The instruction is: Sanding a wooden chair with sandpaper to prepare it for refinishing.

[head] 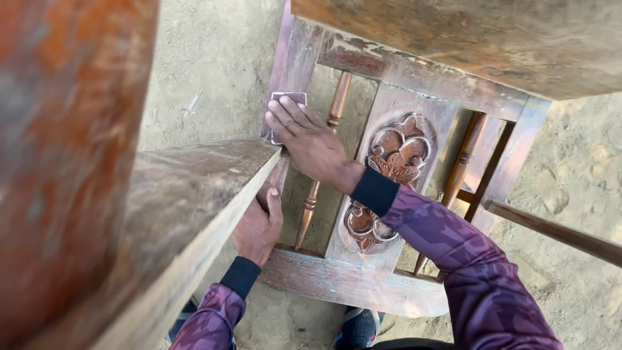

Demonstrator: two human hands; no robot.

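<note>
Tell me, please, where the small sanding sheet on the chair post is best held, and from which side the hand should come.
Best held flat, I think: the right hand lays its fingers on the sanding sheet from above and presses it against the flat face of the chair post. The sheet is thin and lies flush, so there is no edge to pinch.

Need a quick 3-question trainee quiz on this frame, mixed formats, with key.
1. True or false: the right hand presses a small grey rectangular sanding pad against the worn reddish wooden chair frame.
2. The left hand grips: A) the turned wooden spindle B) the frame's side post below the pad C) the carved floral centre panel.
3. Fill in: the ground under the chair is ____.

Key: 1 true; 2 B; 3 sandy.
</note>
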